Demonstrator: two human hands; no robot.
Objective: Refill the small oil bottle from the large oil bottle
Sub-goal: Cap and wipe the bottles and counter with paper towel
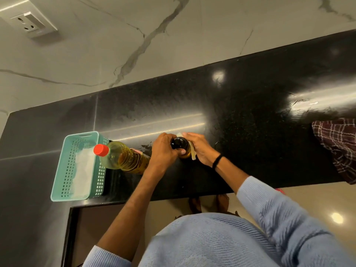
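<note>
Black counter (250,132): left hand (163,149) and right hand (200,149) clasp, largely hiding, small bottle (180,144).

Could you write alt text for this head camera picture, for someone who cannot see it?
Both hands, left hand and right hand, grip a small dark-capped oil bottle standing on a black countertop. A large red-capped oil bottle stands to the left, beside a teal basket.

A single head-worn wide-angle view looks steeply down, close over the glossy black stone countertop (250,132), facing the veined white marble wall (134,35) at twelve o'clock.
</note>
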